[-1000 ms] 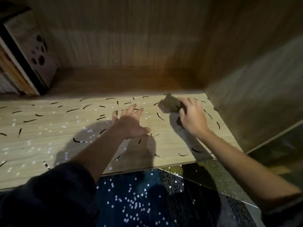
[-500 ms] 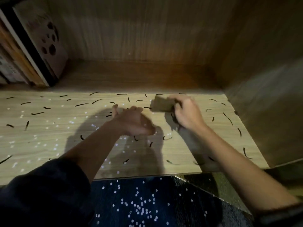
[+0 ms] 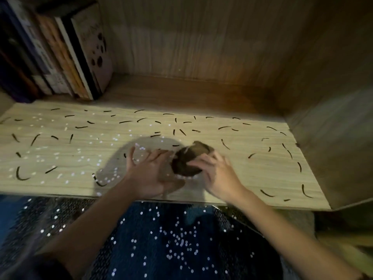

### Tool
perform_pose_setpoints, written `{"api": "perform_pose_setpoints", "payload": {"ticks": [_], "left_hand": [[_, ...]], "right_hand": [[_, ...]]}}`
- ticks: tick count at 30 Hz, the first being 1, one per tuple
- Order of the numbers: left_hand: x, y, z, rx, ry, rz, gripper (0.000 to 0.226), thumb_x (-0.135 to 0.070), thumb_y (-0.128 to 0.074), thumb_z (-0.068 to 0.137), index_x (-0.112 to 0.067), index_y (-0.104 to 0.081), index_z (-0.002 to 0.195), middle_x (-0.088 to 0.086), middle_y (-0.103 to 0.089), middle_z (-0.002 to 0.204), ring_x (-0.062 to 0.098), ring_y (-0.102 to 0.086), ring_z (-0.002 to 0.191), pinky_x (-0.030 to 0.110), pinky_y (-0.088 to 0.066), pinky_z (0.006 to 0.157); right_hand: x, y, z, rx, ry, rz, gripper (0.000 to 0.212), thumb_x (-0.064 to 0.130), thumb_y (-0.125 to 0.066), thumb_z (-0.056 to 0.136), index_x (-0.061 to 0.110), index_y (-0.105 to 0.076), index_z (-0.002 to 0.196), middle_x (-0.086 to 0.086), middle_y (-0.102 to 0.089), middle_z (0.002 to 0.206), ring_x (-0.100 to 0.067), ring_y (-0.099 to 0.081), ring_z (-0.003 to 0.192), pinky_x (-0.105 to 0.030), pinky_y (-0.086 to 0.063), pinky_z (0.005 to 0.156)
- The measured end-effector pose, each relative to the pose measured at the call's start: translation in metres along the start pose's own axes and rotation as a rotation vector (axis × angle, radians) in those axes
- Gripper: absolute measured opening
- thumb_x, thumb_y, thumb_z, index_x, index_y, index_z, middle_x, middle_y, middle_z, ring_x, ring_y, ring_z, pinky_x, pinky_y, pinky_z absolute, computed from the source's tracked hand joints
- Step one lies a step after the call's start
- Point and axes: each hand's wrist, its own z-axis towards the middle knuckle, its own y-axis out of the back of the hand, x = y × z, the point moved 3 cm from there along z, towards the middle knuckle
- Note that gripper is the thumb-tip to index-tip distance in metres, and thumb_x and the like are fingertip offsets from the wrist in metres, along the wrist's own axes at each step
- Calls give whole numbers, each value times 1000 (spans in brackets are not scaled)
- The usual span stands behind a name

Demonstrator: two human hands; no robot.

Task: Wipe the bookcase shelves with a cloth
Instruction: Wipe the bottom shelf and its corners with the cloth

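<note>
A light wooden bookcase shelf [image 3: 252, 174] runs across the view, strewn with short dark curved scraps and small white flecks. A crumpled dark brown cloth [image 3: 188, 160] sits above the shelf near its front middle. My right hand [image 3: 218, 176] grips the cloth from the right, fingers curled over it. My left hand [image 3: 151, 172] is just left of the cloth with fingers spread, fingertips at or near the cloth's left edge; contact is blurred.
Several books [image 3: 60, 51] stand upright at the shelf's back left. The bookcase side panel [image 3: 333, 128] closes the right end and the back panel [image 3: 191, 41] rises behind. Below the shelf's front edge lies dark blue fabric [image 3: 171, 239] dotted with white flecks.
My right hand has pulled the cloth from the back of the shelf toward the front edge. My left hand has come in beside it, and the view has shifted right and back.
</note>
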Motion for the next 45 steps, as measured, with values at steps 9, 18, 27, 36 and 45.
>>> {"api": "perform_pose_setpoints", "payload": {"ticks": [9,18,27,36,45], "left_hand": [[-4,-24,-61,-102,95,-119,74,-62,-48,80,-38,-20,144,-15,-20,148,10,-21,137,47,6,112],[0,-33,-90,-234,122,-22,69,-47,-52,87,-29,-20,145,-12,-21,150,11,-15,141,49,10,111],[-2,-47,-91,-320,18,26,63,-32,-66,77,-23,-46,135,-5,-40,142,21,-37,131,57,-1,109],[4,-44,-96,-204,85,49,58,-40,-49,88,-33,-27,142,-12,-27,146,13,-24,135,50,4,111],[14,-22,-82,-316,155,-270,35,-35,-42,96,-23,-51,127,-13,-41,137,11,-44,123,45,-6,112]], "right_hand": [[-2,22,-34,-161,-238,65,48,0,-46,88,25,-52,129,14,-52,121,-8,-37,111,-31,-30,100],[93,-10,-93,63,-11,22,51,-1,-54,81,22,-58,125,4,-58,127,-21,-49,115,-41,-41,98],[81,-10,-94,-185,-220,60,54,-7,-59,79,19,-56,126,7,-59,117,-15,-47,109,-35,-43,99],[74,-9,-98,-210,-264,85,48,-9,-59,80,15,-58,122,5,-64,112,-12,-51,103,-23,-39,99],[73,30,-34,-306,-413,354,38,11,-61,85,21,-58,121,9,-49,112,-16,-46,115,-39,-42,102]]}}
